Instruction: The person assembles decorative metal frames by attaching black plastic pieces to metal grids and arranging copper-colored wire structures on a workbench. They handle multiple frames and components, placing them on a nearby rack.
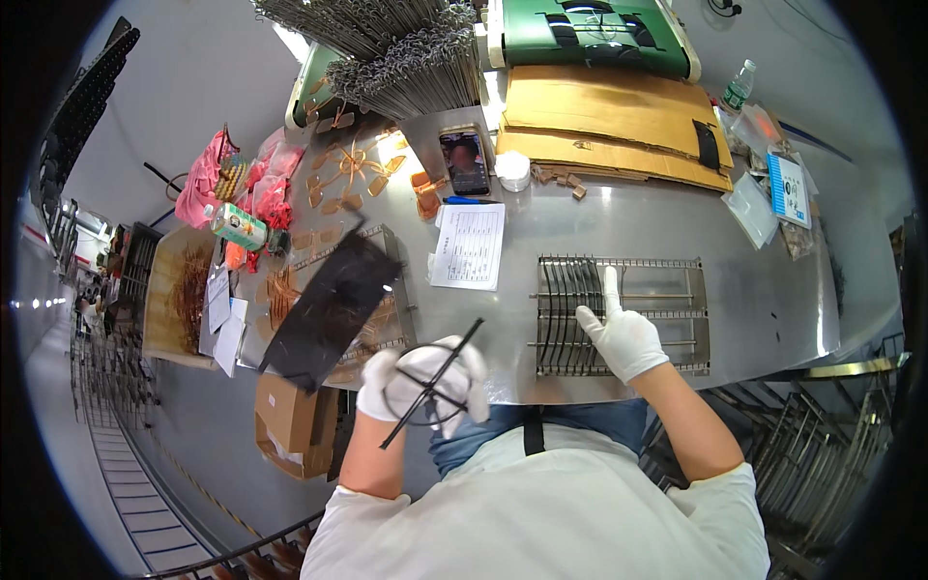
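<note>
My left hand point(377, 385), in a white glove, is closed around a thin black ring with crossing bars point(427, 386), held just off the table's front edge. Its fingertips are partly hidden. To the right, my white-gloved right hand point(626, 340) is at a metal wire rack point(677, 298), with its index finger and thumb stretched apart. Several curved black strips point(561, 319) stand side by side in the left half of that rack, next to the thumb. I see nothing held in this hand.
A dark sheet point(333, 307) lies over another rack on the left. Behind are a written paper point(468, 246), a phone point(465, 160), amber branched pieces point(353, 174), flat cardboard point(599, 116) and bundled metal rods point(416, 72). A bottle point(239, 226) lies at left; a cardboard box point(290, 425) sits below.
</note>
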A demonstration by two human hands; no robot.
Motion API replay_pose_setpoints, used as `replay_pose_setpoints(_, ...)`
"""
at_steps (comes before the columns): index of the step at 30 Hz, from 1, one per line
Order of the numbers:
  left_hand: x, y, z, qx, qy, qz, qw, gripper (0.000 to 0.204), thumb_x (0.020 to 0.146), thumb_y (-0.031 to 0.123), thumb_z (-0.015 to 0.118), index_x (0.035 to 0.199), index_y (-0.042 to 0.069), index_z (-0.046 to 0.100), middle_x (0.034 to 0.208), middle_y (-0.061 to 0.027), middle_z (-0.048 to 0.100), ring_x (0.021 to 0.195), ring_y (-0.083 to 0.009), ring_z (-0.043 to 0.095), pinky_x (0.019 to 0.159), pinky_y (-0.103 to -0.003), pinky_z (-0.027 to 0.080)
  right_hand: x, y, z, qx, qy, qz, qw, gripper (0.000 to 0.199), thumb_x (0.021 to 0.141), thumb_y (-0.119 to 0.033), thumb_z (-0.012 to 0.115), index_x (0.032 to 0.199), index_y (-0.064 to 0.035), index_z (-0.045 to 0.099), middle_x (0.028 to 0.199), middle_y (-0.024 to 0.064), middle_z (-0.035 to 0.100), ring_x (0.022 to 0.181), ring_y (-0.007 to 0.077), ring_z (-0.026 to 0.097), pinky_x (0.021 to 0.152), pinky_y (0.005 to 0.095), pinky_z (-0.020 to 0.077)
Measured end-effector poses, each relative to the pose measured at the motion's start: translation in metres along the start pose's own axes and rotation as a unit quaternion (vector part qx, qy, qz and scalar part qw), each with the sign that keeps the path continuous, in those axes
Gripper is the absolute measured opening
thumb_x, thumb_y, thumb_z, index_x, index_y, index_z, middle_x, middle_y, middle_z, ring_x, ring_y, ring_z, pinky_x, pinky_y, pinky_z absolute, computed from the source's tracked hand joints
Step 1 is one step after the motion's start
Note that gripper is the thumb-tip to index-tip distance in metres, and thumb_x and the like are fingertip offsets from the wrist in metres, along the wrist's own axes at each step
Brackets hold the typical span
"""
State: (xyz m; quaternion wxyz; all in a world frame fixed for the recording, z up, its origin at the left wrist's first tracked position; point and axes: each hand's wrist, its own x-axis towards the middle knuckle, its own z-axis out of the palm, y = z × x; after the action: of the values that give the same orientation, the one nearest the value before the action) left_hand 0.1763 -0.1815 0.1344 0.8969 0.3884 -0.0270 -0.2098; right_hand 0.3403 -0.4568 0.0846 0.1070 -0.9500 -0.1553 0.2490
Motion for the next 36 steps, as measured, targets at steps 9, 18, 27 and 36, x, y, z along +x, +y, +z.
replay_pose_setpoints(9,0.057,-0.017,0.023,0.386,-0.023,-0.278,0.879,0.058,0.101,0.049,0.044,0.098,-0.004,0.067,0.075,-0.0136,0.066,0.048,-0.0190,0.057,0.045,-0.030,0.048,-0.059,-0.058,-0.065,0.087,0.259,-0.459,0.845,0.088,0.067,-0.014,0.085,0.147,-0.0067,0.051,0.123,0.0192,0.063,0.110,0.0383,0.066,0.093,0.0451,0.0546)
replay_pose_setpoints(18,-0.060,0.104,-0.018,0.474,-0.073,-0.092,0.872,0.040,0.098,0.039,0.062,0.119,0.005,0.065,0.095,-0.0129,0.073,0.080,-0.0281,0.069,0.073,-0.045,0.055,-0.047,0.011,-0.061,0.564,-0.097,-0.112,0.812,0.066,0.099,-0.022,0.055,0.162,-0.0127,0.037,0.081,0.0088,0.067,0.065,0.0158,0.067,0.063,0.0306,0.0539)
replay_pose_setpoints(27,-0.100,0.133,-0.096,0.041,0.262,0.457,0.849,0.040,0.108,0.030,0.050,0.133,-0.001,0.061,0.118,-0.0117,0.069,0.087,-0.0169,0.063,0.074,-0.029,0.054,0.022,0.058,0.022,0.614,-0.109,0.056,0.780,0.052,0.106,-0.055,0.046,0.115,-0.0090,0.068,0.080,0.0069,0.071,0.069,0.0159,0.064,0.063,0.0305,0.0500)
replay_pose_setpoints(36,0.087,0.002,-0.045,0.391,0.242,0.037,0.887,0.042,0.109,0.034,0.051,0.133,0.002,0.064,0.099,-0.0068,0.073,0.086,-0.0132,0.068,0.081,-0.027,0.055,0.018,0.030,0.012,0.114,0.012,-0.045,0.992,0.091,0.103,-0.073,0.031,0.161,-0.0025,0.031,0.084,0.0272,0.073,0.079,0.0460,0.071,0.077,0.0557,0.0550)
